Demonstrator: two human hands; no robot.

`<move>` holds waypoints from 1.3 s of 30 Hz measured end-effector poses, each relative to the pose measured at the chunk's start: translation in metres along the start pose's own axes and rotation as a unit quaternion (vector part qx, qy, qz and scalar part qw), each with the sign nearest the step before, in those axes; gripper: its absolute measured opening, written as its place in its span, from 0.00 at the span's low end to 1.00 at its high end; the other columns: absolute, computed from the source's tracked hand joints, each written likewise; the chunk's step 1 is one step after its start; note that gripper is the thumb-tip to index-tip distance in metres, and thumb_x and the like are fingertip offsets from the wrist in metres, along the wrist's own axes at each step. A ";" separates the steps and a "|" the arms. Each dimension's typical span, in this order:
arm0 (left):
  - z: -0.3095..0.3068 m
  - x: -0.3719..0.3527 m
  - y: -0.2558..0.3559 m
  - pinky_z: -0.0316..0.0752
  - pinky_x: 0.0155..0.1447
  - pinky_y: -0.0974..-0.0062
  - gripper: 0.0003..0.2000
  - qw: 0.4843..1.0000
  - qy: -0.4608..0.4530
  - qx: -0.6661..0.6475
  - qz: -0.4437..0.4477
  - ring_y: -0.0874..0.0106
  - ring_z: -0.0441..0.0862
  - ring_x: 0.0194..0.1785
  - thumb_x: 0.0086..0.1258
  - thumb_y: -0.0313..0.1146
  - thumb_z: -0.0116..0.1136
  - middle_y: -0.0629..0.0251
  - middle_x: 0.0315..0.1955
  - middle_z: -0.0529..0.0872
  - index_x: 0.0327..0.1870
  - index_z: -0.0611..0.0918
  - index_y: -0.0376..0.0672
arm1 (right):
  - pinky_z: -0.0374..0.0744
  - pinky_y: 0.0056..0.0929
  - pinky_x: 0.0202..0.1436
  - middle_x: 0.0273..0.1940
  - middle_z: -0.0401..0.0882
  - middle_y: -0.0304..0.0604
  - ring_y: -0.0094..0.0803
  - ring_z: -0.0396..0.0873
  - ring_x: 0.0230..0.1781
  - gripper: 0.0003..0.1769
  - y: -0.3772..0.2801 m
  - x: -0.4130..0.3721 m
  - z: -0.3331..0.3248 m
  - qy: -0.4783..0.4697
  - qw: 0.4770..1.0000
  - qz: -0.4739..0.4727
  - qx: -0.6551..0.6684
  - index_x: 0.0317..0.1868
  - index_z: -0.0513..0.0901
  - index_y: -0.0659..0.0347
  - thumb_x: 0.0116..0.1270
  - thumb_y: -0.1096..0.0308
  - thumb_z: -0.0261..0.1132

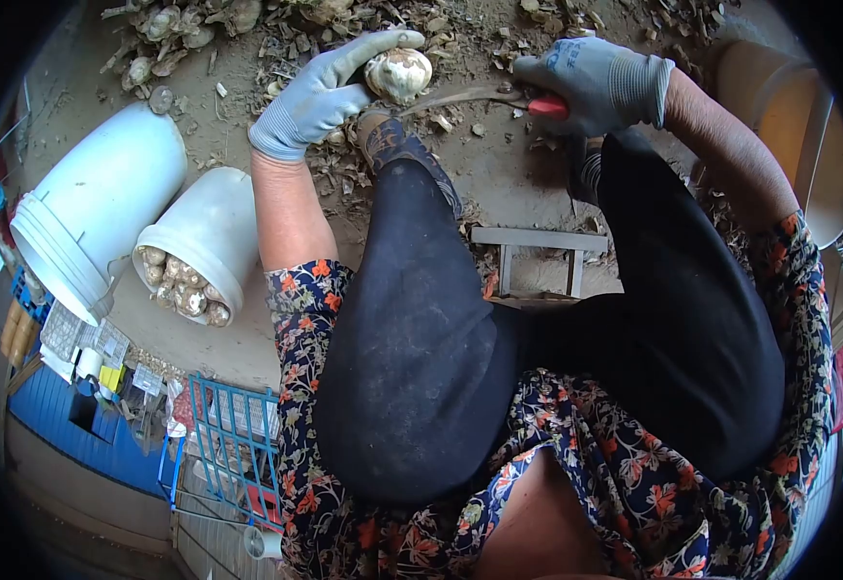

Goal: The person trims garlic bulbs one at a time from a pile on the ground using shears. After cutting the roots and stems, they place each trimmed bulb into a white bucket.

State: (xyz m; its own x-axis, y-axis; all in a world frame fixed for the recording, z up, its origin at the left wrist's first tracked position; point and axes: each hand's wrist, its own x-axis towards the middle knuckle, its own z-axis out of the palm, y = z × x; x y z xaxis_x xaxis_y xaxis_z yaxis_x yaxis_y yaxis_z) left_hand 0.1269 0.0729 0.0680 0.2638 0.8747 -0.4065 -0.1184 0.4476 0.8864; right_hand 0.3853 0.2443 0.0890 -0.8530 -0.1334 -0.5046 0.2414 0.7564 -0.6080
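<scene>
A whitish garlic bulb (399,75) with brown patches is held by my left hand (323,95), which wears a grey glove, its thumb and fingers around the bulb's left side. My right hand (595,85), also gloved, is closed on the red handle (549,107) of a curved blade (465,96). The blade reaches left from the handle, and its far end lies just below the bulb. Dry garlic skins and stem pieces (450,43) cover the ground around both hands.
Two white buckets (112,193) (211,217) lie tipped at the left, the smaller with garlic bulbs (185,285) inside. A garlic pile (165,34) is at the upper left. A large bucket (779,116) stands at the right; a metal frame (539,239) lies between my legs.
</scene>
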 end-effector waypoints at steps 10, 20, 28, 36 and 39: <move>0.020 -0.001 -0.017 0.74 0.60 0.78 0.35 0.988 0.120 -0.096 -0.016 0.74 0.77 0.55 0.53 0.25 0.70 0.61 0.55 0.77 0.64 0.69 0.35 | 0.81 0.43 0.39 0.29 0.80 0.52 0.49 0.83 0.35 0.15 -0.008 -0.005 0.027 0.001 1.000 -0.004 -0.024 0.38 0.75 0.62 0.64 0.57 0.63; 0.045 -0.006 -0.043 0.77 0.58 0.72 0.30 0.925 0.241 -0.273 0.109 0.69 0.80 0.51 0.53 0.15 0.61 0.58 0.50 0.80 0.61 0.70 0.33 | 0.79 0.44 0.42 0.35 0.80 0.52 0.48 0.82 0.38 0.18 -0.001 -0.004 0.028 0.196 0.976 0.098 -0.006 0.43 0.70 0.62 0.67 0.55 0.60; 0.063 -0.010 -0.032 0.77 0.57 0.75 0.38 0.947 0.289 -0.135 0.046 0.70 0.78 0.55 0.52 0.15 0.56 0.58 0.54 0.76 0.70 0.61 0.39 | 0.77 0.43 0.46 0.40 0.77 0.48 0.44 0.80 0.42 0.20 -0.020 0.010 0.034 0.178 0.975 0.074 -0.112 0.50 0.71 0.60 0.65 0.56 0.61; 0.060 -0.008 -0.037 0.72 0.61 0.74 0.44 0.948 0.312 0.042 0.048 0.69 0.75 0.55 0.46 0.25 0.72 0.59 0.55 0.73 0.69 0.62 0.36 | 0.78 0.49 0.41 0.33 0.81 0.53 0.48 0.82 0.33 0.18 -0.024 0.015 0.036 0.119 0.989 0.077 -0.036 0.46 0.70 0.62 0.67 0.56 0.60; 0.071 -0.001 -0.037 0.74 0.58 0.75 0.45 0.942 0.296 -0.132 0.086 0.72 0.75 0.53 0.47 0.24 0.72 0.61 0.54 0.73 0.70 0.62 0.37 | 0.78 0.50 0.38 0.30 0.80 0.58 0.55 0.81 0.32 0.16 -0.021 0.014 0.044 0.125 0.986 0.099 0.054 0.42 0.71 0.64 0.66 0.58 0.60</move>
State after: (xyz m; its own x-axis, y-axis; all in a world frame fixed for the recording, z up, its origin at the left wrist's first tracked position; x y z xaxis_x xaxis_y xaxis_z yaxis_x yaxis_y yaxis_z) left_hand 0.1987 0.0424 0.0517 -0.3511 0.8541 -0.3837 -0.3646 0.2527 0.8962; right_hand 0.3884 0.1982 0.0673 -0.8687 0.1818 -0.4607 0.4504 0.6769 -0.5821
